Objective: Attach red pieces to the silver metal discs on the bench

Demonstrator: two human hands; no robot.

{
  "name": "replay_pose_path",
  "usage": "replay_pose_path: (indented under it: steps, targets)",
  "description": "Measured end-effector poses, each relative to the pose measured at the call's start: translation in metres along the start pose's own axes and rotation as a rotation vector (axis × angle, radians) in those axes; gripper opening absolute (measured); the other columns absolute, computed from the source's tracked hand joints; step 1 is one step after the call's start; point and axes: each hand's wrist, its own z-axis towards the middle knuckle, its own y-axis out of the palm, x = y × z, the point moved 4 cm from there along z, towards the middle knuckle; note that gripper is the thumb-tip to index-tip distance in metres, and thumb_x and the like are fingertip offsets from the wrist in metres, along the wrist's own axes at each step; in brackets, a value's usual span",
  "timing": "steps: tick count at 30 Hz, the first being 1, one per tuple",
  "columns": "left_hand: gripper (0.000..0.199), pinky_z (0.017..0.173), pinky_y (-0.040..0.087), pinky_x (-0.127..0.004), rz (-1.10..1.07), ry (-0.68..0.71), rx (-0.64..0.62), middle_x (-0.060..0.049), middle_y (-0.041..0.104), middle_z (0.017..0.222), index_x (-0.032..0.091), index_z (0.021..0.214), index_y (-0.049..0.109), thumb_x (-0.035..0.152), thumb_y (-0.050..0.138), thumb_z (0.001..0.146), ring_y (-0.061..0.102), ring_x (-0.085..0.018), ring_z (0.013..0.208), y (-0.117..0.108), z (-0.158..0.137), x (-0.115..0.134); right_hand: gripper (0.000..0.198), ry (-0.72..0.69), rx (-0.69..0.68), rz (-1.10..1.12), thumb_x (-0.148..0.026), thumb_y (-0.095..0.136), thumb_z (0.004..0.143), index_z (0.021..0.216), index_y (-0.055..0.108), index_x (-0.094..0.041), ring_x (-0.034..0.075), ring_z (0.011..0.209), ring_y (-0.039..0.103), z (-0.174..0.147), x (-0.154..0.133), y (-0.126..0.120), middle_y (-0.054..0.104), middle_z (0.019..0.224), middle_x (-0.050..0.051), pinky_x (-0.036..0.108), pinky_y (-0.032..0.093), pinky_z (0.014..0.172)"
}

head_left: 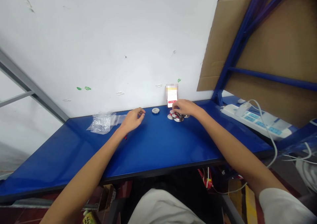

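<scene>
My right hand point(182, 107) is at a small pile of shiny round metal discs point(178, 119) toward the back of the blue table point(153, 148). Its fingers are bent and closed on one round metal disc with red on it point(173, 113) at the pile's left side; the fingertips partly cover it. My left hand point(134, 119) hovers over the table to the left, fingers loosely curved and thumb apart, with nothing seen in it. Between the two hands a single round metal disc point(155, 111) lies flat. A small red piece point(125, 137) shows beside my left wrist.
Clear plastic bags point(101, 123) with small parts lie at the left back. A lit phone point(172, 97) leans on the white wall behind the pile. At the right a white power strip point(256, 121) with a cable sits beside a blue metal frame point(229, 62).
</scene>
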Motion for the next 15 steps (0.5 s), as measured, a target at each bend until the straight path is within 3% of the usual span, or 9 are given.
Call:
replay_pose_path:
  steps: [6,8,12,15]
  targets:
    - [0.023,0.073,0.048,-0.033,0.171,-0.024,0.010,-0.007,0.078,0.085,0.022,0.101,0.077,0.031,0.057,0.094,0.070,-0.024,0.075,-0.043,0.005,-0.002,0.019,-0.037,0.156,0.013,-0.028,0.060,0.104,0.107,0.077,-0.020,0.027,0.101,0.069,-0.001,-0.016,-0.001,0.077,0.111,0.013,0.033,0.050,0.078]
    - [0.022,0.067,0.045,-0.032,0.239,-0.057,-0.092,-0.006,0.076,0.076,0.023,0.088,0.078,0.033,0.059,0.090,0.067,-0.023,0.067,-0.059,0.004,-0.009,0.019,-0.078,0.202,0.055,-0.026,0.058,0.105,0.108,0.076,-0.020,0.027,0.107,0.067,-0.001,-0.031,0.003,0.076,0.112,0.012,0.035,0.051,0.085]
    - [0.014,0.056,0.040,-0.030,0.276,-0.185,-0.443,-0.005,0.074,0.067,0.026,0.071,0.078,0.034,0.067,0.077,0.065,-0.022,0.059,-0.072,-0.006,-0.035,0.023,-0.187,0.218,0.062,-0.026,0.053,0.108,0.117,0.074,-0.020,0.028,0.112,0.066,0.006,-0.065,0.021,0.075,0.114,0.012,0.038,0.051,0.094]
    - [0.007,0.051,0.038,-0.028,0.335,-0.270,-0.527,-0.005,0.073,0.063,0.026,0.064,0.077,0.032,0.076,0.067,0.062,-0.021,0.053,-0.072,-0.012,-0.054,0.028,-0.248,0.196,-0.026,-0.020,0.050,0.108,0.126,0.071,-0.017,0.030,0.117,0.064,0.019,-0.082,0.040,0.073,0.125,0.016,0.042,0.048,0.105]
